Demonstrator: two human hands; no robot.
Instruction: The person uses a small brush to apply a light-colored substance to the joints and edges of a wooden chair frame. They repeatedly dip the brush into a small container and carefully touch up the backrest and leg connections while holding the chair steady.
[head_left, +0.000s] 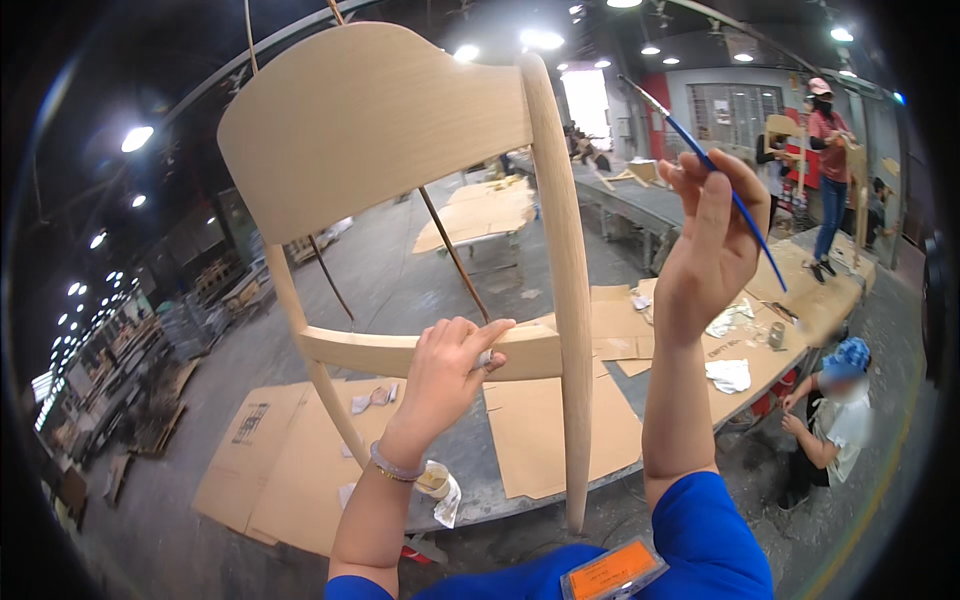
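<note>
A pale wooden chair back [375,125] stands upright in front of me, with a wide curved top board, a round post [562,260] on its right and a lower crossbar [360,347]. My left hand [448,365] is closed over that crossbar near its middle. Something small and whitish shows by its fingers; I cannot make out what. Raised to the right of the post, my right hand [715,215] pinches a thin blue-handled paintbrush [738,205], bristle end up and to the left, apart from the wood.
Below lies a table with cardboard sheets [560,435], crumpled white paper [728,376] and a small cup [433,480]. Thin dark rods [455,250] show behind the chair back. One person [828,410] sits at the right; another [832,170] stands farther off beside wooden frames.
</note>
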